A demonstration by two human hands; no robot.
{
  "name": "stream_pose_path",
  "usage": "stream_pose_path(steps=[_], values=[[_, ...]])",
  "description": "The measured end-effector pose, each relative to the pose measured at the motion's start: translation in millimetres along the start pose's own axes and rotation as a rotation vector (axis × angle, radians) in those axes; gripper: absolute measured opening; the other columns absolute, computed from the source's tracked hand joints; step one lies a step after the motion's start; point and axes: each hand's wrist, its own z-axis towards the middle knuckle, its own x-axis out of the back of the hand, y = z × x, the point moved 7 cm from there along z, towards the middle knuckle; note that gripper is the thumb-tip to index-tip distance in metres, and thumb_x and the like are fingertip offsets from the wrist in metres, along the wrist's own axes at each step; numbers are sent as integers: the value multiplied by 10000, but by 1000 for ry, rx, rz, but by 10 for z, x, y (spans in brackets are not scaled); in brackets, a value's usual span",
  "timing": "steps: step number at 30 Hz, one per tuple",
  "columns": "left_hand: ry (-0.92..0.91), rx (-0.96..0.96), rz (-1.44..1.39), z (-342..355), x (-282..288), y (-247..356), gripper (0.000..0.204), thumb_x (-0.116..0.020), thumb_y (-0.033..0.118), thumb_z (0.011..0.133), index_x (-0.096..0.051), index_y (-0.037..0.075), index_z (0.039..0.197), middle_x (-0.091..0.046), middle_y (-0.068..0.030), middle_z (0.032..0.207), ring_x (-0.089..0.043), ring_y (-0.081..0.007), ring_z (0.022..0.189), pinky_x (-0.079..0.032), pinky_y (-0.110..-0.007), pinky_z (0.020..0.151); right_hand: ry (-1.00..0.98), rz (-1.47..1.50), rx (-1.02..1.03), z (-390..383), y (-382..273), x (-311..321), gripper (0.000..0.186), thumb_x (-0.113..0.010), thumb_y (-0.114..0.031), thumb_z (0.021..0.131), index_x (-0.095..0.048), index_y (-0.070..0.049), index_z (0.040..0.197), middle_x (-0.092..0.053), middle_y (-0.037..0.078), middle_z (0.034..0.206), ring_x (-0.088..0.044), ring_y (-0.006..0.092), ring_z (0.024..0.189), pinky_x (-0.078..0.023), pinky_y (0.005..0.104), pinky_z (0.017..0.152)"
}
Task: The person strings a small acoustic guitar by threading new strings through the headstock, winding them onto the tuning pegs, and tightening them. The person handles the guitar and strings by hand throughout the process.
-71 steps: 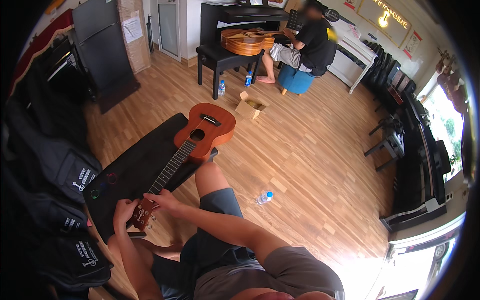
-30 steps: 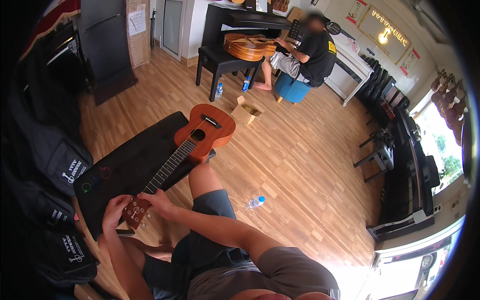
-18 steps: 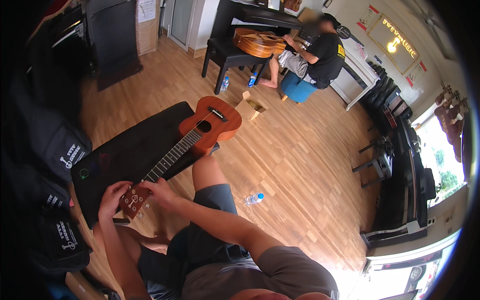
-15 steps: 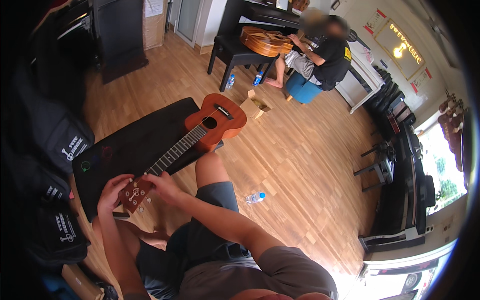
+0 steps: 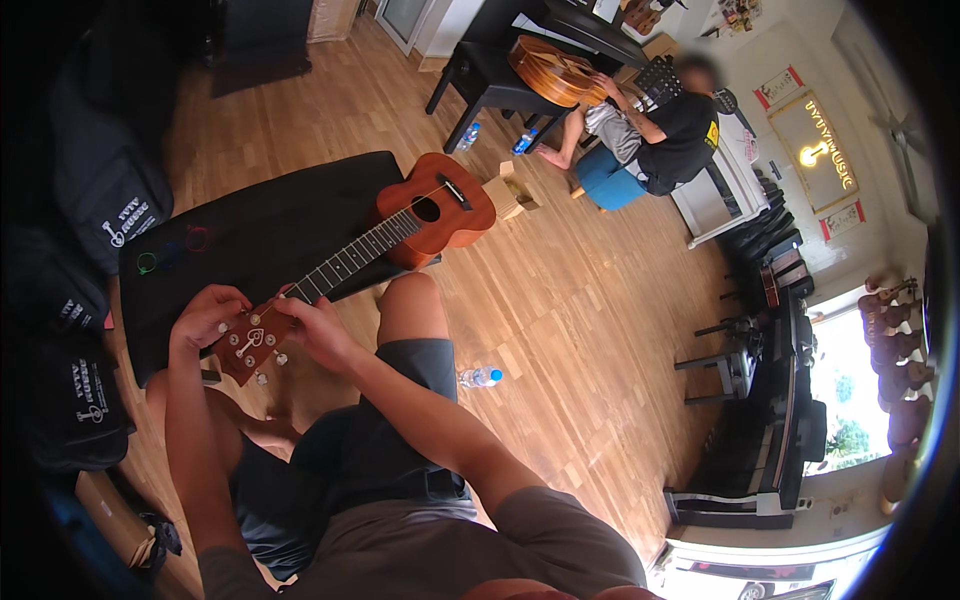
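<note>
A brown wooden ukulele point(image 5: 440, 215) lies tilted with its body on the black padded bench point(image 5: 300, 215) and its headstock point(image 5: 250, 343) toward me. A thin string shows running from the bridge along the neck. At the far edge of the headstock, my left hand point(image 5: 210, 315) has thumb and fingers pinched together by a tuning peg; whatever is between the fingertips is too small to make out. My right hand point(image 5: 322, 335) grips the neck end near the nut, thumb on top, its other fingers partly hidden. Green point(image 5: 147, 263) and red point(image 5: 197, 238) coiled strings rest on the bench.
Water bottles stand or lie on the wooden floor, one point(image 5: 480, 377) beside my knee. An open cardboard box point(image 5: 512, 190) sits past the ukulele body. Another person point(image 5: 670, 140) sits on a blue stool with a guitar nearby. Black instrument bags point(image 5: 110, 210) line the left; keyboards point(image 5: 750, 440) the right.
The view has shifted, so my hands and the headstock appear slightly higher and further left. Both hands stay at the headstock, with the left fingers drawn a little closer together.
</note>
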Motion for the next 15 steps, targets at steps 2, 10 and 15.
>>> stream_pose_path(steps=[2,10,15], values=[[42,-40,54,59,-15,13,168,-745,161,906,-686,8,944,-677,-9,806,-608,-52,677,-476,-193,604,16,-13,-4,0,-36,23,198,-656,-181,932,-631,-53,1081,-690,62,1034,-679,181,979,-561,344,832],[135,-14,442,-48,-238,287,199,-745,255,912,-656,81,872,-671,15,828,-636,-70,786,-488,-239,705,-2,-110,-45,164,276,269,221,-647,-179,951,-682,-49,1127,-688,62,1100,-669,169,1023,-547,355,859],[143,-51,509,-105,-245,254,294,-726,285,919,-658,90,1128,-650,52,837,-580,-35,792,-445,-219,688,9,-43,-85,181,305,161,116,-624,-140,964,-645,-36,1011,-674,58,1040,-651,143,979,-537,294,855]])
